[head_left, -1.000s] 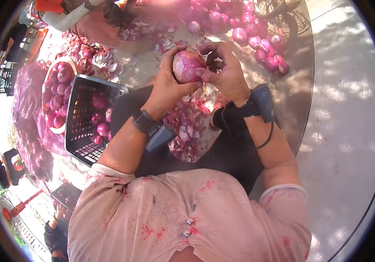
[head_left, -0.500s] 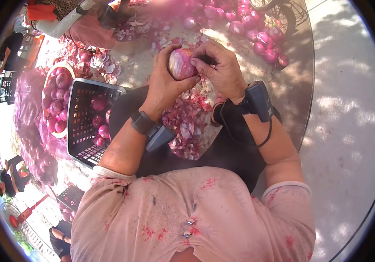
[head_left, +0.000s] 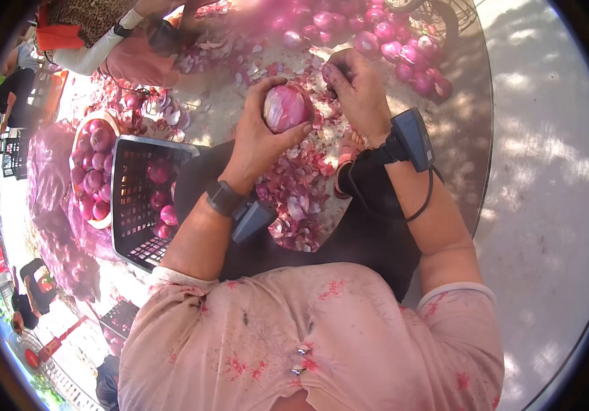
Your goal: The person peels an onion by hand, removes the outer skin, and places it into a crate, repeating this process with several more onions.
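Observation:
A large red onion [head_left: 287,109], with pale streaks on its left side, rests in my left hand [head_left: 254,133], whose fingers and thumb wrap round it. Apart from it, to the right, is my right hand [head_left: 361,96]. Its thumb and fingers are pressed together; what lies between them, if anything, I cannot make out. Below the hands, loose onion skins [head_left: 300,202] cover the ground between my legs. A black plastic crate [head_left: 124,198] with several onions [head_left: 162,201] in it stands left of my left forearm.
Beyond the crate are a light-rimmed tub [head_left: 107,118] of onions and a purple mesh sack [head_left: 51,198]. Several onions [head_left: 411,55] lie on the ground at the upper right, beside a wheel. Another person's sleeved arm [head_left: 95,53] shows at the upper left. Pale paving [head_left: 541,205] stretches along the right.
My right hand has come off the onion and moved up and to the right. The left hand keeps hold, and the onion shows more of its smooth purple side.

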Motion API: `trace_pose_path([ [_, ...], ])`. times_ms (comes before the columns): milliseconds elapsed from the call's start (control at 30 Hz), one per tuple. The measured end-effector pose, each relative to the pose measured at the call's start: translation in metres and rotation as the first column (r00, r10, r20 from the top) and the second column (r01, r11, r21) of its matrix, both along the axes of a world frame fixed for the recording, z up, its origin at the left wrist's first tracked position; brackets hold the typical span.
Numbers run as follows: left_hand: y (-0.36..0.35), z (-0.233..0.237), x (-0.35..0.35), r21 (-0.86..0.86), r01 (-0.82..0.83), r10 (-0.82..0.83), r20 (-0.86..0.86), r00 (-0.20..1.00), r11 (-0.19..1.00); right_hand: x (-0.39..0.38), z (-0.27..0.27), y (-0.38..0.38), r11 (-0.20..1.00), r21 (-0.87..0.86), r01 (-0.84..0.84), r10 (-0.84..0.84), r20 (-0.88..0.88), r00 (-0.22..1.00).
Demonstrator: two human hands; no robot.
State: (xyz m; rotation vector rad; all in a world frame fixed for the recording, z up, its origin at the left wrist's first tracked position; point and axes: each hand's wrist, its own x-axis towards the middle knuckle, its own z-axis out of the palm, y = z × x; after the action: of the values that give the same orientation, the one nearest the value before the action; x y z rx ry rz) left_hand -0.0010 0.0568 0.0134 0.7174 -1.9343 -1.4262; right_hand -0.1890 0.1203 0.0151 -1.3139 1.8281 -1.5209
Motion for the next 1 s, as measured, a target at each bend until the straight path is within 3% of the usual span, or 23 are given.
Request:
trace_pose_path([
  [33, 0.002, 0.005, 0.0, 0.077, 0.006, -0.005, -0.012, 1.0, 0.997, -0.006, -0.004, -0.002, 0.999, 0.003, 0.034, -0.034, -0.063, 0.997],
  [67, 0.004, 0.008, 0.0, 0.154, 0.013, -0.009, -0.023, 1.0, 0.988, -0.013, -0.011, -0.003, 0.999, -0.008, 0.051, -0.051, -0.014, 0.999],
  [233, 0.003, 0.008, 0.002, 0.207, 0.002, 0.003, -0.025, 1.0, 0.978, -0.019, 0.006, 0.002, 1.0, -0.008, -0.016, 0.015, -0.126, 0.992],
  [300, 0.001, 0.005, 0.002, 0.208, 0.001, 0.002, -0.016, 1.0, 0.978, -0.009, 0.012, 0.001, 0.98, -0.082, -0.183, 0.198, 0.227, 0.954],
  [333, 0.001, 0.003, 0.002, 0.139, -0.001, 0.001, -0.003, 1.0, 0.99, -0.005, 0.012, 0.002, 0.98, -0.082, -0.183, 0.197, 0.227, 0.954],
  [400, 0.001, -0.002, 0.001, 0.072, 0.0, -0.001, 0.013, 1.0, 0.997, 0.002, 0.01, 0.004, 0.926, -0.022, -0.377, 0.367, 0.288, 0.884],
  [500, 0.001, -0.004, -0.001, -0.024, 0.015, -0.014, 0.055, 0.998, 1.0, 0.01, 0.003, 0.003, 0.912, -0.086, -0.402, 0.411, 0.195, 0.891],
  [800, 0.002, -0.005, -0.001, -0.001, 0.038, -0.038, 0.097, 0.995, 0.999, 0.017, 0.008, 0.004, 0.969, 0.014, -0.248, 0.247, 0.07, 0.967],
  [867, 0.002, -0.005, -0.001, 0.096, 0.052, -0.056, 0.036, 0.998, 0.994, 0.013, 0.008, 0.002, 0.98, 0.048, -0.194, 0.194, 0.013, 0.981],
  [900, 0.003, -0.002, 0.0, 0.095, 0.055, -0.059, 0.038, 0.998, 0.994, 0.006, 0.007, -0.004, 0.993, 0.065, -0.099, 0.095, 0.066, 0.993],
  [933, 0.005, 0.003, 0.0, 0.201, 0.069, -0.065, -0.025, 0.998, 0.977, 0.0, 0.008, -0.005, 0.996, 0.086, -0.003, -0.007, 0.117, 0.993],
  [967, 0.005, 0.006, 0.001, 0.304, 0.087, -0.063, -0.089, 0.994, 0.949, -0.009, 0.011, -0.003, 0.989, 0.144, 0.034, -0.06, 0.175, 0.983],
  [1000, 0.004, 0.005, 0.002, 0.302, 0.088, -0.064, -0.09, 0.994, 0.949, -0.017, 0.009, -0.003, 0.991, 0.129, 0.023, -0.04, 0.137, 0.99],
])
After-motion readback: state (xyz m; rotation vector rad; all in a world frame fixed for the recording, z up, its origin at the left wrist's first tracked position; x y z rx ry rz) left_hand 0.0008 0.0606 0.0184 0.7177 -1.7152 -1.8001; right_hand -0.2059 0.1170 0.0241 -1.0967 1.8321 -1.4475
